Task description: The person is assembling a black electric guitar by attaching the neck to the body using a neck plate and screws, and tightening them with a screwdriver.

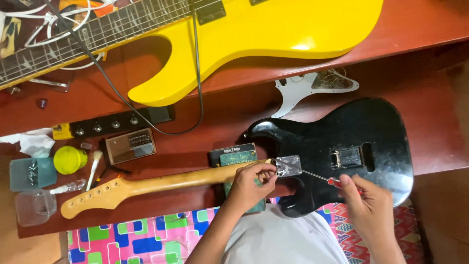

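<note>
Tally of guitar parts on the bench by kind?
Guitar bodies: 2, yellow, black
Loose necks: 1
Pickguards: 1
Neck plates: 1
Total: 5

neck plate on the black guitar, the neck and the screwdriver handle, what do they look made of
The square silver neck plate looks like polished metal: it mirrors light. The pale tan guitar neck looks like lacquered wood, with a warm satin sheen. The red screwdriver handle in the right hand looks like translucent plastic, though it is mostly covered.
</note>
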